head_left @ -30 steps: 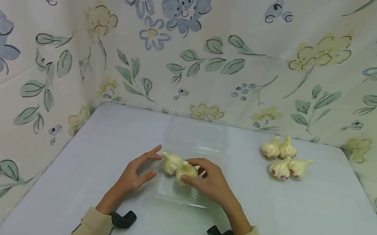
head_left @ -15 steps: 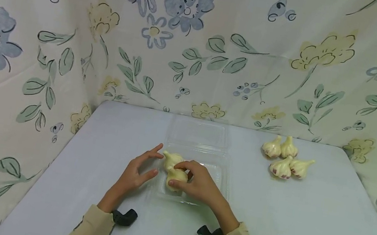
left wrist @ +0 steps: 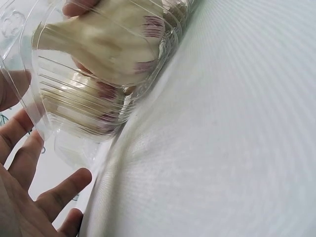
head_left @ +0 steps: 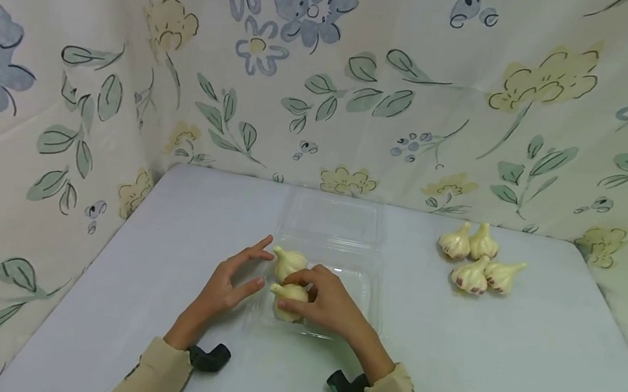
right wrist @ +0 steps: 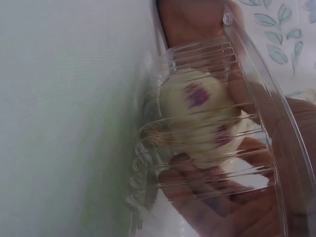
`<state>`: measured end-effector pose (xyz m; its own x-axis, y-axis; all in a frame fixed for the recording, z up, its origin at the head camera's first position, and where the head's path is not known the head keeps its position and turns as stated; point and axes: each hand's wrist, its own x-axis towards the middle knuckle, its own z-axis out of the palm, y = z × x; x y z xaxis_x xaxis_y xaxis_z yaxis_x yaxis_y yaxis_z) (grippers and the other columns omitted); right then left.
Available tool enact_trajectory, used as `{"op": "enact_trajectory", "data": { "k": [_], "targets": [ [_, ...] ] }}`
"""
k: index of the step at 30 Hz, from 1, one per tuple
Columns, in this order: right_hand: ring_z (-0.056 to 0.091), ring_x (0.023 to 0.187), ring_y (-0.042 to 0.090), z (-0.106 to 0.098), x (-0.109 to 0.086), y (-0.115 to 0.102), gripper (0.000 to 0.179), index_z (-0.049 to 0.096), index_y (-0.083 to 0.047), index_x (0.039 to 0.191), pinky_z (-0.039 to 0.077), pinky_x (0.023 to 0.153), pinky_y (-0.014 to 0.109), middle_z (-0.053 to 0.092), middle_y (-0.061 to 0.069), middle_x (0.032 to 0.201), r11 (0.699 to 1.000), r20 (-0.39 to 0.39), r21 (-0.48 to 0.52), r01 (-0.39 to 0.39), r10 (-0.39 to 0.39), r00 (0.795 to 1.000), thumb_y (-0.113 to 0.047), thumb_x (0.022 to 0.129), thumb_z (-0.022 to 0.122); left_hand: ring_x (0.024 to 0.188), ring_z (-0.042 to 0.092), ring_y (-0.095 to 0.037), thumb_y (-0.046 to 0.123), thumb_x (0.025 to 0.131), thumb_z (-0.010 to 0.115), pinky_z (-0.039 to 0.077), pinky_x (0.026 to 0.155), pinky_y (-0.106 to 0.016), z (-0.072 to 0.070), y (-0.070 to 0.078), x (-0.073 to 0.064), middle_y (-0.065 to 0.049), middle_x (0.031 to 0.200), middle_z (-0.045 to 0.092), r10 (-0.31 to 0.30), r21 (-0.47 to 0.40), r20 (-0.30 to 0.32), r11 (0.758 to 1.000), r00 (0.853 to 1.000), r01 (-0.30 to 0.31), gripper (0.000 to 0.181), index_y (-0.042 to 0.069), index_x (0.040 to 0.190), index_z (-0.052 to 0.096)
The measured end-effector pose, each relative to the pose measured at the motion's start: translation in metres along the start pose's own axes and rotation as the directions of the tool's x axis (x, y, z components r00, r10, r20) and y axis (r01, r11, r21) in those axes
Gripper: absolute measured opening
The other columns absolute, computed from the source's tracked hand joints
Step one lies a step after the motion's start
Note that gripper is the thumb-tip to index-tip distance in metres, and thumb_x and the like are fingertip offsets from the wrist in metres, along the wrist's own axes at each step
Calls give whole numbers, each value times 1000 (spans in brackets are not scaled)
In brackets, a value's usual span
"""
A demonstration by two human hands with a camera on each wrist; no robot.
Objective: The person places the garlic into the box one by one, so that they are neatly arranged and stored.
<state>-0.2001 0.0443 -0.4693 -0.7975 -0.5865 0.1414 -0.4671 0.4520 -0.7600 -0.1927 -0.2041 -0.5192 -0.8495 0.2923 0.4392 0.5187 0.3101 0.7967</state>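
Observation:
An open clear plastic clamshell container point(head_left: 357, 292) lies mid-table, its lid point(head_left: 334, 218) folded back. Inside its left part are two garlic bulbs. My right hand point(head_left: 330, 303) pinches the nearer garlic bulb point(head_left: 291, 292) between thumb and fingers; through the clear wall this bulb shows purple streaks point(left wrist: 153, 27) in the left wrist view. Just behind it sits the other bulb point(head_left: 289, 262), its neck pointing left. My left hand point(head_left: 222, 288), fingers spread and fairly straight, stands at the container's left rim; whether the fingertips touch it I cannot tell.
Several more garlic bulbs point(head_left: 469, 275) are grouped at the back right of the white table point(head_left: 509, 364). A floral curtain point(head_left: 333, 76) hangs behind and beside the table. Dark wrist-worn devices point(head_left: 348, 388) sit at both wrists.
My right hand has moved left and a little nearer with its garlic bulb, from beside the other bulb to in front of it. The left hand has stayed at the container's left side.

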Motion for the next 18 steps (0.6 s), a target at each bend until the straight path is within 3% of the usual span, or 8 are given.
{"op": "enact_trajectory", "data": {
  "k": [12, 18],
  "targets": [
    [66, 80, 12, -11, -5, 4, 40, 71, -10, 123, 55, 75, 22, 71, 7, 113, 997, 79, 69, 34, -40, 996, -28, 89, 80, 153, 36, -20, 6, 93, 66, 23, 121, -21, -1, 0, 2, -10, 163, 40, -14, -1, 6, 1000, 1000, 14, 38, 6, 131, 61],
    [68, 81, 12, -18, -9, 4, 38, 69, -10, 127, 56, 76, 24, 71, 8, 117, 996, 122, 69, 51, -60, 991, -21, 91, 77, 152, 37, -26, 5, 94, 66, 23, 121, -21, 0, -1, 1, -10, 163, 40, -8, 1, 1, 1000, 1000, 8, 38, 7, 131, 62]
  ]
}}
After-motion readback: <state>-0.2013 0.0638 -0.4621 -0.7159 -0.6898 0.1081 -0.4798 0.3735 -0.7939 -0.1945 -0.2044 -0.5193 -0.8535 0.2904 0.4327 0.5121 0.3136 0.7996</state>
